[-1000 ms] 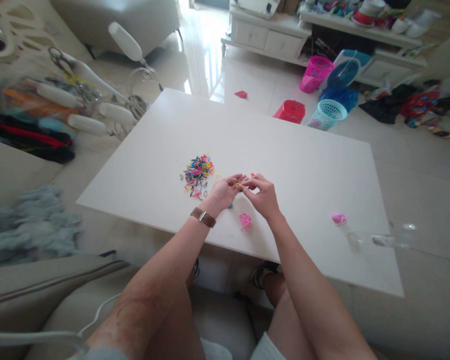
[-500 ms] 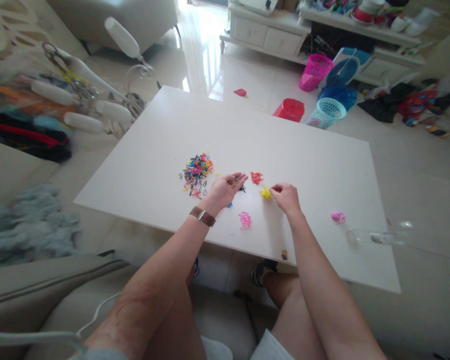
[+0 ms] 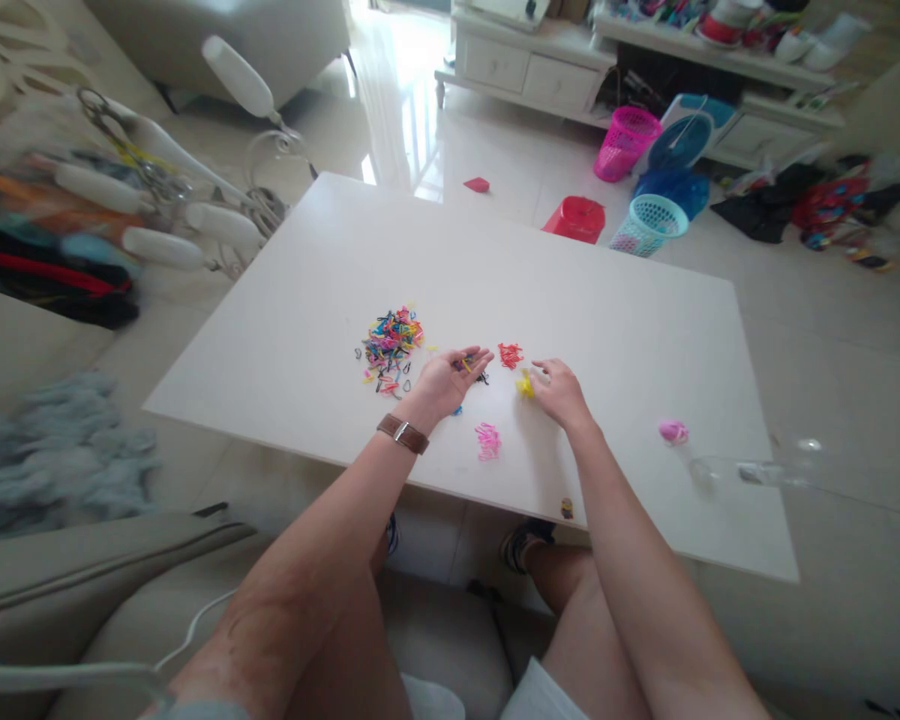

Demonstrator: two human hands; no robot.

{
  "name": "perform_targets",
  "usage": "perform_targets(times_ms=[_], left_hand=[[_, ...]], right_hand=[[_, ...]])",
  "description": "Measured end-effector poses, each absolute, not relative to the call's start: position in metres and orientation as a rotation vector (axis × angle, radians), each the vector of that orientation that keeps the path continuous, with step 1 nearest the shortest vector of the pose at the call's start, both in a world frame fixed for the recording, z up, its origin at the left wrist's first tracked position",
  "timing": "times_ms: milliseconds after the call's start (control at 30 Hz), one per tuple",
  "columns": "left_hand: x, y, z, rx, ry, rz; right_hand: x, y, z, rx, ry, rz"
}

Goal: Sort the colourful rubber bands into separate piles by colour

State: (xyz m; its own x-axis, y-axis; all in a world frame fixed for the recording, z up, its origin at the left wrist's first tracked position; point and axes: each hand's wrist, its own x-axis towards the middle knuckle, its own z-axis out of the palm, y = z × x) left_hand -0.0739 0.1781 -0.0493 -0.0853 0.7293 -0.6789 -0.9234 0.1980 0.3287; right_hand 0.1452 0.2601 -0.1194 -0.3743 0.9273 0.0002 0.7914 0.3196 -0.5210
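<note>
My left hand is turned palm up, with a few small coloured rubber bands lying in it. My right hand hovers beside the pile of yellow rubber bands, thumb and forefinger apart, with nothing visible between them. Red rubber bands lie just beyond, between the hands. Black rubber bands show partly past my left fingertips, and a bit of blue rubber bands peeks out below that hand. Pink rubber bands lie nearer me. A large mixed heap of rubber bands is left of my left hand.
The white table carries a pinkish-purple bundle, a clear bottle-like object at the right and a small figure on the near edge. Baskets and a red bin stand on the floor beyond.
My right thumb and forefinger have come apart by the yellow pile, the hand shifting slightly up and left. My left hand stays in place, a yellow band now showing more clearly in its palm.
</note>
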Motion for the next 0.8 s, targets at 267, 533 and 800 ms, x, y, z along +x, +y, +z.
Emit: perform_targets(times_ms=[267, 533, 800], left_hand=[[-0.074, 0.177, -0.048, -0.274, 0.896, 1.404], [-0.076, 0.176, -0.048, -0.269, 0.882, 1.412], [-0.075, 0.177, -0.049, -0.266, 0.884, 1.401]], right_hand=[[0.135, 0.252, -0.140, -1.516, -2.395, 0.615], [0.143, 0.255, -0.133, -1.557, -2.471, 0.642], [0.156, 0.257, -0.116, -1.661, -2.598, 0.682]])
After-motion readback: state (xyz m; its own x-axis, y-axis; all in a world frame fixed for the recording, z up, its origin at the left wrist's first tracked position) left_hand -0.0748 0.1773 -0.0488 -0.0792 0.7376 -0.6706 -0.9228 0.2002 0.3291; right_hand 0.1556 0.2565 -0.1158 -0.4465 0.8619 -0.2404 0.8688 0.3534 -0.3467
